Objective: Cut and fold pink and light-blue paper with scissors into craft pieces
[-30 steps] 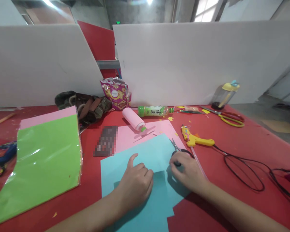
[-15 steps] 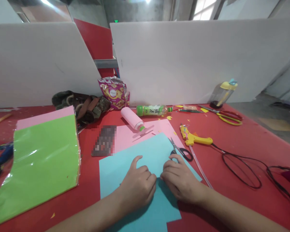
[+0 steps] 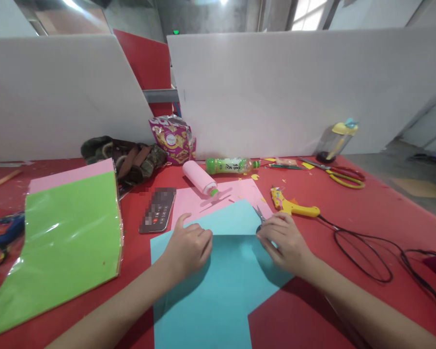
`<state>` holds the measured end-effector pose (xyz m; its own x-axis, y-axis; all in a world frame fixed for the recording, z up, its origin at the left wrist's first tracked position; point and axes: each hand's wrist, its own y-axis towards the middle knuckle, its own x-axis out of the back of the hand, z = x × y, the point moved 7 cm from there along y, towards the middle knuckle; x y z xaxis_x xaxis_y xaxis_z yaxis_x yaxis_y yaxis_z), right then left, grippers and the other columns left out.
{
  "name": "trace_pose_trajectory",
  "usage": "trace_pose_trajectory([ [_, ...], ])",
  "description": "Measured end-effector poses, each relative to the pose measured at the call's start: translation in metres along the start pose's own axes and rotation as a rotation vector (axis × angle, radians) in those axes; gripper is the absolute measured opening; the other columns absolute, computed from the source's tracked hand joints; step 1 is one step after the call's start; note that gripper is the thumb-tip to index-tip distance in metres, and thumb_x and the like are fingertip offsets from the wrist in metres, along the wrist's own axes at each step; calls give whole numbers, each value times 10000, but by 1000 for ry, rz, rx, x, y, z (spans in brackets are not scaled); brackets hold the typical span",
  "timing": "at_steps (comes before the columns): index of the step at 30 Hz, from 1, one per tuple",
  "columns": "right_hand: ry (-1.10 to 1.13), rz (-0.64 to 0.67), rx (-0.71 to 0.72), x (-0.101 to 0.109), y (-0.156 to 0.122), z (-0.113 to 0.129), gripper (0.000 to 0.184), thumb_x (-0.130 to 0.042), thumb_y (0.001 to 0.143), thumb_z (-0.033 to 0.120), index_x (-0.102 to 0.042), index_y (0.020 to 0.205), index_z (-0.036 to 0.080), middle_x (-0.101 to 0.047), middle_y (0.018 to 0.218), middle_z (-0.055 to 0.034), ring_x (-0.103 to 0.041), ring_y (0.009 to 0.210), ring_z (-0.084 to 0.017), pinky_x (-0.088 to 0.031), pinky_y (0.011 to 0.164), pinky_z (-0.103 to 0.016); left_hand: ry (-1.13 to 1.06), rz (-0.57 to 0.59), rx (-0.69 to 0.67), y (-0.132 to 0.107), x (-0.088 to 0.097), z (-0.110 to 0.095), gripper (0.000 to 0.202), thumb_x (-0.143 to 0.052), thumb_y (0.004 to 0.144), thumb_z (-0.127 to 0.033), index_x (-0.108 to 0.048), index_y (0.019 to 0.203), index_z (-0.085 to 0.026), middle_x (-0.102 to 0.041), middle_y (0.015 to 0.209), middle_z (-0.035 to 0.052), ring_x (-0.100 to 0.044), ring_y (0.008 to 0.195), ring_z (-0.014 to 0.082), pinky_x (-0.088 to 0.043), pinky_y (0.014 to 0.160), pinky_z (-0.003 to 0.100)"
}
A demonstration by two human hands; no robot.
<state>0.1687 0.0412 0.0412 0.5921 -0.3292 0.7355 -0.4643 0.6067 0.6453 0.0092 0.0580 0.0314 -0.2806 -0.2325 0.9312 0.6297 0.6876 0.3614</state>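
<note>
My left hand (image 3: 191, 245) is closed, thumb raised, pinching light-blue paper (image 3: 203, 310) on its left side. My right hand (image 3: 286, 242) grips the paper at its right, fingers bent together. Between the two hands runs a straight edge or crease; which of the two I cannot tell. Black-handled scissors (image 3: 260, 216) lie just beyond my right hand, which hides most of their handles. Under the far part of the blue paper is a pink sheet (image 3: 183, 206). On that sheet's far side rests a pink-wrapped bottle (image 3: 199, 178) with a green cap, lying on its side.
To the left are a phone (image 3: 160, 211) and green sheets in a clear sleeve (image 3: 72, 232). A yellow glue gun (image 3: 294, 207) with a black cord lies right. Farther back are a green-labelled bottle (image 3: 227, 166), a snack bag (image 3: 172, 140), red-and-yellow scissors (image 3: 345, 175) and a white partition (image 3: 276, 92).
My hands have moved apart and slightly away from me, and a straight line now shows across the paper between them. The phone screen has lit up.
</note>
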Motion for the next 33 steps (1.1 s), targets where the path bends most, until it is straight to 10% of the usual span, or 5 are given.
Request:
trace_pose_trajectory([
  [13,-1,-77,-69,7,0,-17,125,-507,771,102,-544,665,158,-593,566,-25,-535,587,-146,-400,629,-330,70,-33,187,2,13,33,254,-366,809,-151,-591,693,-129,-640,604,47,-588,591,176,-343,830,446],
  [19,81,-27,-21,-2,0,-4,111,-499,777,86,-576,743,159,-614,594,-29,-552,599,-144,-413,656,-337,118,-220,32,2,18,-1,249,-391,832,-151,-542,1014,-75,-623,1020,138,-561,913,251,-363,819,428],
  [33,-132,-119,69,4,-4,33,193,-508,760,55,-587,838,212,-695,697,40,-596,710,-138,-148,969,-476,150,-320,-295,-11,23,-53,229,-346,810,-12,-563,866,-60,-646,626,51,-563,552,152,-403,752,424],
])
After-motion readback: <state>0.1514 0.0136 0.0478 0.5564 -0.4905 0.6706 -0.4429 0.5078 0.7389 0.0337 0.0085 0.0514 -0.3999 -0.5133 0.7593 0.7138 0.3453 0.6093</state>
